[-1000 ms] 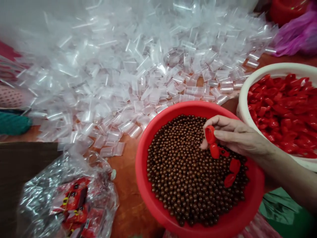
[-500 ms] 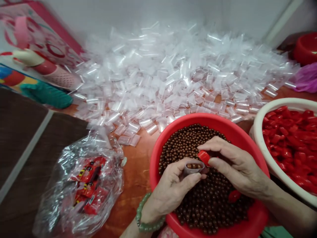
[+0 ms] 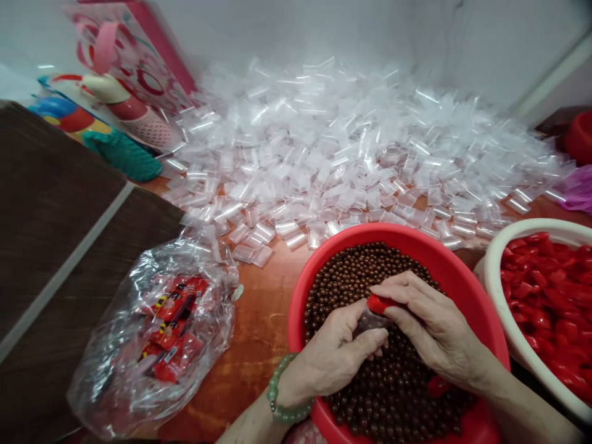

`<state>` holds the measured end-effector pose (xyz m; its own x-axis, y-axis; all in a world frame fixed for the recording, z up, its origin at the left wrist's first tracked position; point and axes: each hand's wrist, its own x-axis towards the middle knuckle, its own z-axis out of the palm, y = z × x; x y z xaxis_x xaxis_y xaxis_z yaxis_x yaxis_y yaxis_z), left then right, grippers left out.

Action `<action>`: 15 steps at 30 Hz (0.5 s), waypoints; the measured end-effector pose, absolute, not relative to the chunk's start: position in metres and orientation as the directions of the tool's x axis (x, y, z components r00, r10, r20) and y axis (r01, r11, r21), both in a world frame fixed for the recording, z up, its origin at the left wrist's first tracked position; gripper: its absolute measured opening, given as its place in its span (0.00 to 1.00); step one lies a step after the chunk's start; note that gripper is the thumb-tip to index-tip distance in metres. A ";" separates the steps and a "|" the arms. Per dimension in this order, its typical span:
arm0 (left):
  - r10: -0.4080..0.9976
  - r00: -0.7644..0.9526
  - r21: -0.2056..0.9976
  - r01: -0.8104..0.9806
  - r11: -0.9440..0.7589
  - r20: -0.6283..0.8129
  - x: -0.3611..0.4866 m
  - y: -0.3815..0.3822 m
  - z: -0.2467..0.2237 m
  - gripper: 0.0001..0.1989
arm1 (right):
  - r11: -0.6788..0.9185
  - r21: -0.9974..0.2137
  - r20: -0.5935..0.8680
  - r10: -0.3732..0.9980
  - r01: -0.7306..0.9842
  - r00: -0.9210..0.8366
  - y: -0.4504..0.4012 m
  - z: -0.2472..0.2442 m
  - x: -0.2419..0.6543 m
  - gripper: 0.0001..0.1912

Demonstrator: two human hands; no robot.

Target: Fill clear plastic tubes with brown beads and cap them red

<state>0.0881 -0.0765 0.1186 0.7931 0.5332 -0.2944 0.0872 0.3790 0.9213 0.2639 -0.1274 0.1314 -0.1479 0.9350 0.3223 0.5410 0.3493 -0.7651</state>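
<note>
Over a red basin (image 3: 300,290) of small brown balls (image 3: 365,265), my left hand (image 3: 340,351) is closed around a small clear plastic container (image 3: 369,320). My right hand (image 3: 430,327) pinches a red cap (image 3: 380,303) between thumb and fingers, at the container's mouth. Whether the cap is fully seated I cannot tell. My fingers hide much of the container. Another red piece (image 3: 437,385) lies on the balls below my right wrist.
Clear plastic containers (image 3: 333,154) are heaped along the wall. A white tub (image 3: 493,271) of red caps (image 3: 550,296) stands right. At left are a clear bag (image 3: 115,364) with red packets (image 3: 173,327), a dark box (image 3: 69,246), a pink-and-white bottle (image 3: 134,114) and a teal item (image 3: 123,154).
My right hand has brought the red cap onto the mouth of the container, covering the balls that showed inside. The whole view has shifted somewhat.
</note>
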 end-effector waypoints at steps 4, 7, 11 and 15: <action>0.543 0.789 0.918 0.064 0.392 -0.286 0.088 -0.076 0.117 0.11 | 0.358 -0.768 0.340 0.931 0.531 -0.136 -0.127 0.130 0.262 0.16; 0.548 0.783 0.913 0.063 0.402 -0.296 0.086 -0.076 0.116 0.11 | 0.348 -0.768 0.343 0.933 0.538 -0.114 -0.127 0.129 0.260 0.15; 0.574 0.761 0.929 0.098 0.356 -0.300 0.086 -0.076 0.116 0.10 | 0.341 -0.762 0.349 0.932 0.551 -0.093 -0.128 0.128 0.256 0.16; 0.557 0.773 0.915 0.074 0.397 -0.304 0.086 -0.076 0.113 0.12 | 0.372 -0.744 0.386 0.918 0.555 -0.098 -0.127 0.127 0.254 0.14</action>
<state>0.0858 -0.0759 0.1129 0.7727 0.5571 -0.3043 0.0740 0.3970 0.9148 0.2538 -0.1274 0.1267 -0.0976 0.9175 0.3855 0.5546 0.3718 -0.7444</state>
